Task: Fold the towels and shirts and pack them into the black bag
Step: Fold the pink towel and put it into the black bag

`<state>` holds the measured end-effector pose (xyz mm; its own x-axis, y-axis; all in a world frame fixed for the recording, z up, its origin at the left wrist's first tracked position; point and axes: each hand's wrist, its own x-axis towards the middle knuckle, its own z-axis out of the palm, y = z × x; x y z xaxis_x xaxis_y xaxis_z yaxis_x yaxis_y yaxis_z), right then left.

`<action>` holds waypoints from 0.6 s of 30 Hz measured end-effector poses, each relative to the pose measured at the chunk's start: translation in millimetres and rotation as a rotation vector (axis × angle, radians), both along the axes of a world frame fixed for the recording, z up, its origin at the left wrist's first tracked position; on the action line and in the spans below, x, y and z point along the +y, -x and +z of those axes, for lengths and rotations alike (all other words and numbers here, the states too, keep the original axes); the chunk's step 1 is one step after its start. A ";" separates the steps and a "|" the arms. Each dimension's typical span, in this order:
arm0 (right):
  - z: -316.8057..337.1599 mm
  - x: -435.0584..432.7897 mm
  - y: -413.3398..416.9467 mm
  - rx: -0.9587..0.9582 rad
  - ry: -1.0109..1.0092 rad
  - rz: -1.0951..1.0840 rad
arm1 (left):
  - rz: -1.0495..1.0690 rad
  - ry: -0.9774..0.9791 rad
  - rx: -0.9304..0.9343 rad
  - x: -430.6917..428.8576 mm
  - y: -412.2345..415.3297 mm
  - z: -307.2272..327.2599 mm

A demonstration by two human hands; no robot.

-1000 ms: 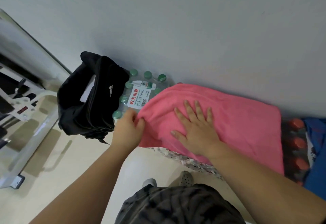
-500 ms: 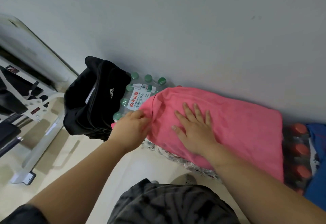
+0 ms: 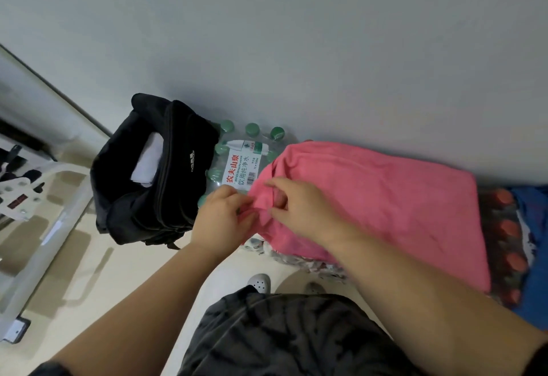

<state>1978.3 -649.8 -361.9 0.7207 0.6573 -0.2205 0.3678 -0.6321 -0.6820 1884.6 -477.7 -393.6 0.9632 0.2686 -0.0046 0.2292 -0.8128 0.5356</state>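
We fold by the wall: the pink towel (image 3: 385, 197) lies spread over bottle packs (image 3: 241, 168) just right of the black bag (image 3: 154, 186). It looks folded over, though not finished or packed. The bag stands unzipped with something white (image 3: 148, 159) already inside, and we cannot tell whether that is a towel or a shirt. Just right of the bag, our right hand (image 3: 305, 206) and left hand (image 3: 221, 215) both pinch the towel's bunched corner, fingers curled into the cloth. Well right of the bag, a blue cloth (image 3: 533, 257) is cut off by the frame, so we cannot see how many pieces remain.
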 end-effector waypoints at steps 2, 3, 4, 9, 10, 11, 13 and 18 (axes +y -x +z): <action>4.8 5.1 6.8 -0.008 0.062 0.013 | -0.051 0.043 -0.002 6.2 -3.4 -0.8; 5.9 8.1 7.5 -0.028 0.108 0.009 | -0.069 0.063 -0.003 9.6 -5.1 -2.2; 6.7 11.0 6.9 -0.044 0.147 -0.009 | -0.079 0.084 0.002 12.4 -7.3 -3.0; 14.6 24.4 9.1 -0.124 0.078 -0.168 | -0.110 0.197 -0.064 22.8 -20.2 2.0; 17.8 27.3 9.3 -0.066 -0.020 -0.238 | -0.100 0.244 -0.068 22.9 -21.8 6.5; 22.0 30.7 9.0 0.007 -0.119 -0.310 | -0.085 0.297 -0.064 22.7 -23.1 11.0; 29.1 37.6 4.4 0.070 -0.253 -0.419 | -0.049 0.360 -0.033 22.8 -24.6 19.6; 46.1 45.9 -20.1 0.056 -0.366 -0.572 | 0.016 0.339 0.055 31.6 -26.0 27.2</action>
<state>1998.4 -604.0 -315.8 0.9709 0.2160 -0.1037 0.0022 -0.4410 -0.8975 1910.6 -446.1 -366.4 0.9547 0.2579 -0.1483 0.2767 -0.5868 0.7610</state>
